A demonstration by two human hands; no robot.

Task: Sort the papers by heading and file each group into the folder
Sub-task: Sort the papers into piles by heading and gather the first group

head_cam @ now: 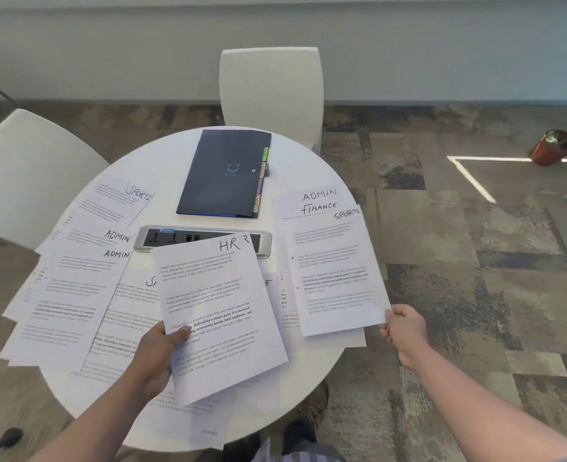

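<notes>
Crowding round white table: headed papers.

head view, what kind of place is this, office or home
Most likely an office meeting area: a round white table with a built-in power socket strip, white chairs around it, patterned carpet flooring, and papers headed ADMIN and HR.

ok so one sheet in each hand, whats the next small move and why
Probably set the SPORTS sheet, pinched by the right hand, onto the SPORTS sheet at far left. The right-side stack already mixes ADMIN and FINANCE headings, so leaving it there would undo the sorting. The left hand holds the HR sheet; the folder lies closed.
</notes>
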